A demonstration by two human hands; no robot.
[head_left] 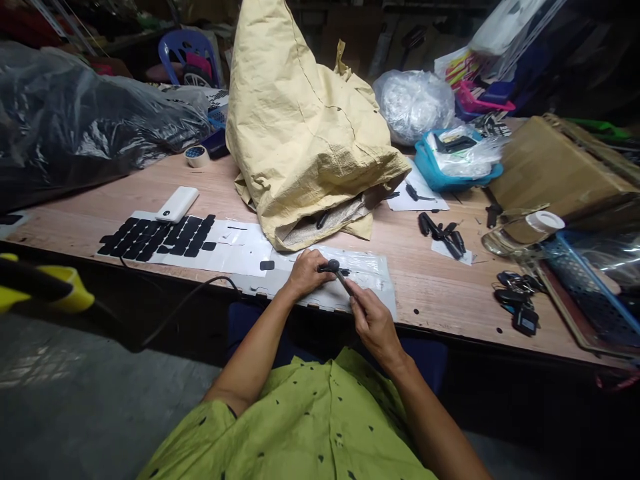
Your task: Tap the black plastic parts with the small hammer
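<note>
My left hand (306, 272) is closed at the front of the table, its fingertips pinching a small black part (325, 269) whose exact kind I cannot make out. My right hand (374, 319) grips the handle of a hammer-like tool (343, 280). The tool's round dark head (333, 265) is over the black part, beside my left fingertips; whether they touch is unclear. Beneath both hands lies a white sheet (370, 283) along the table edge. Just behind them a large tan sack (310, 133) stands with its mouth towards me, a dark piece inside.
Rows of black pieces (150, 237) lie at the left with a white power bank (177, 204). To the right are several black parts (443, 233), keys (520, 300), a jar (523, 233), a blue basket (435, 170) and a cardboard box (565, 160). A cable (185, 300) hangs off the front edge.
</note>
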